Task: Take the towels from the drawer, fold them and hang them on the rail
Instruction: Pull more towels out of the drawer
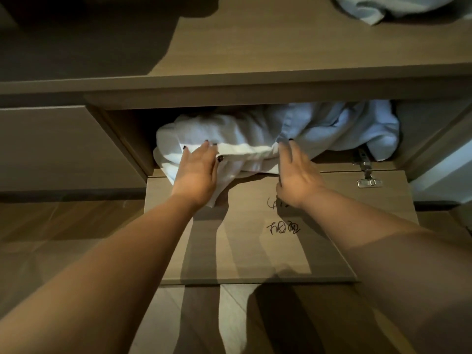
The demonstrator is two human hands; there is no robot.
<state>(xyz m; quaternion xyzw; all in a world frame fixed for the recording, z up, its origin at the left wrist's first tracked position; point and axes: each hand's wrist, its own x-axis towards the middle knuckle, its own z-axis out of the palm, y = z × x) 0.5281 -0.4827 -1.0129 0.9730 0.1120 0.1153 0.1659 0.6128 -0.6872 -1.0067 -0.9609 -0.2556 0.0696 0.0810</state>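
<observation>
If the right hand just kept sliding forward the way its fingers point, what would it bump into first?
Most likely the pale blue towel bunched in the compartment: the right hand points into it, fingertips already at its fold beside the white towel. Depth behind is unclear.

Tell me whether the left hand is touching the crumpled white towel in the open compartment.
Touching. In the head view the left hand lies flat on the crumpled white towel, its fingers straight, fingertips pressing into the cloth.

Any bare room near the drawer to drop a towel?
Free: the flap door below both hands, around the scribbles; the cabinet top left of the bundle. Crowded: the compartment, filled by the white towel and blue towel.
</observation>
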